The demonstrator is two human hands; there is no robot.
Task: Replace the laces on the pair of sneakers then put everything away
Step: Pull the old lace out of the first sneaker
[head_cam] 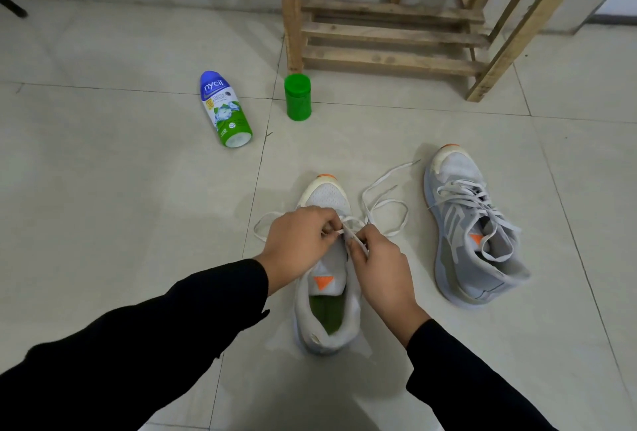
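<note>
Tiled floor (103,189), wall along far edge. Left to right:

- Powder bottle (225,110) lying on its side, far left of centre. Green jar (297,97) upright just right of it, apart.
- Left hand (296,241): fingers curled, tips pinching the lace (354,236) over the shoe's throat.
- Near sneaker (327,310), floor centre, sole down. Long axis runs near-far: heel toward the person, toe away. Tongue visible and mostly unlaced, so this looks like the low eyelets, early in threading.
- Right hand (379,261): thumb and forefinger clamped on the same lace, almost touching the left hand.
- Loose lace trails left of the left hand and loops to the far right of the toe.
- Wooden rack (389,34) at the far edge.
- Second sneaker (472,230), right, tipped on its side, laced, well apart.

Key relation: the lace sits directly between both sets of fingertips, with neither hand nearer. Next pull likely goes across the shoe, square to its axis.
</note>
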